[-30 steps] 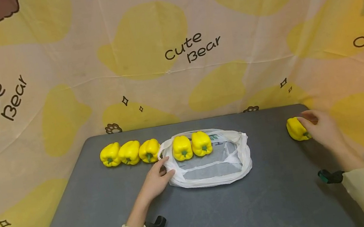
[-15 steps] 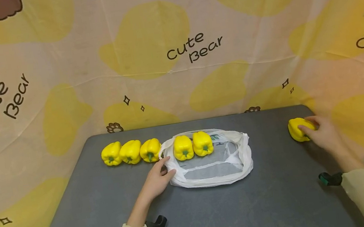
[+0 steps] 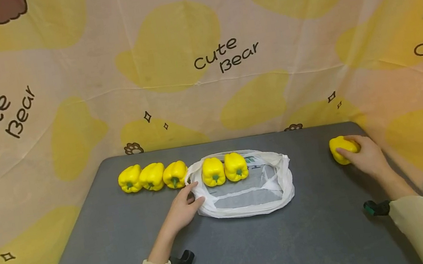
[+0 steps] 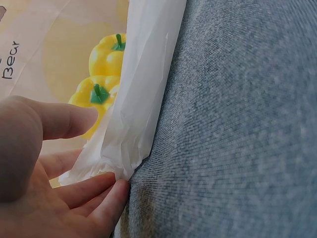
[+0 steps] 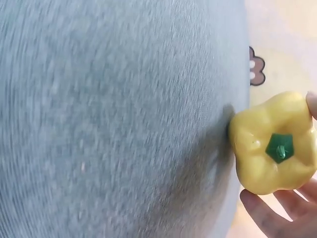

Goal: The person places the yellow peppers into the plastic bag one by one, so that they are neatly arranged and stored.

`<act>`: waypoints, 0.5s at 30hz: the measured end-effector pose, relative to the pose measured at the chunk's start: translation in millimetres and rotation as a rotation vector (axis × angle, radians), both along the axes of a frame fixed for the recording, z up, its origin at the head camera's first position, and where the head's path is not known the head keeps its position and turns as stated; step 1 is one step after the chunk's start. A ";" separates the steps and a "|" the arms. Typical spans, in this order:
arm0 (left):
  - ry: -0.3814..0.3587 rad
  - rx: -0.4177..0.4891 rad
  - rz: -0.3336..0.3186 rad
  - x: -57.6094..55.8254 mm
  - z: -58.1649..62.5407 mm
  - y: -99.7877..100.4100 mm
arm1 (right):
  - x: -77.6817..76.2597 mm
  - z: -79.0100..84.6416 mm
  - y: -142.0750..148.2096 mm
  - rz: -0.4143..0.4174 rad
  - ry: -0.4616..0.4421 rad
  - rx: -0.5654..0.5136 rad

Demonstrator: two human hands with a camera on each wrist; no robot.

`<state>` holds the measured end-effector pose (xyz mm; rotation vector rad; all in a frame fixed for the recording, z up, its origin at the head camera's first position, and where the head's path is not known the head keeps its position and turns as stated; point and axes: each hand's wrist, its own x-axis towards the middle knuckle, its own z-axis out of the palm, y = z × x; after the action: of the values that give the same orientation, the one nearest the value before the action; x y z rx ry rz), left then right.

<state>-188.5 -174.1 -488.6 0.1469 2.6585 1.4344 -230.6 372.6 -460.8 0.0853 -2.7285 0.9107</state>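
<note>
My right hand (image 3: 368, 156) grips a yellow bell pepper (image 3: 340, 149) with a green stem at the far right of the table. In the right wrist view the fingers lie around that bell pepper (image 5: 270, 134), stem towards the camera. A white plastic bag (image 3: 244, 211) stands mid-table with its mouth wide apart. Two yellow bell peppers (image 3: 212, 170) sit side by side inside, at its back left. My left hand (image 3: 180, 209) touches the bag's left side. The left wrist view has fairly straight fingers against the plastic bag (image 4: 141, 84), the thumb held apart.
To the left of the bag, several yellow bell peppers (image 3: 152, 177) form a row near the back edge of the dark grey table (image 3: 293, 243). A patterned cloth (image 3: 166, 52) hangs behind and around the table.
My right hand has closed its fingers and thumb round the right-hand bell pepper and shifted it slightly left. The left hand and bag have stayed in place.
</note>
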 end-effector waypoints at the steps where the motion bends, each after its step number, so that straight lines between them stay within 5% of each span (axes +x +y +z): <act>1: 0.000 0.001 0.000 0.0 0.1 0.0 | 0.3 0.5 -2.2 -0.004 -0.006 -0.002; 15: -0.005 -0.002 -0.006 0.0 0.8 -0.1 | -3.5 5.4 -36.7 -0.010 -0.053 -0.059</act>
<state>-188.5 -174.3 -487.8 0.1501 2.6530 1.4281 -234.1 335.9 -455.4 0.0358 -2.7452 1.0043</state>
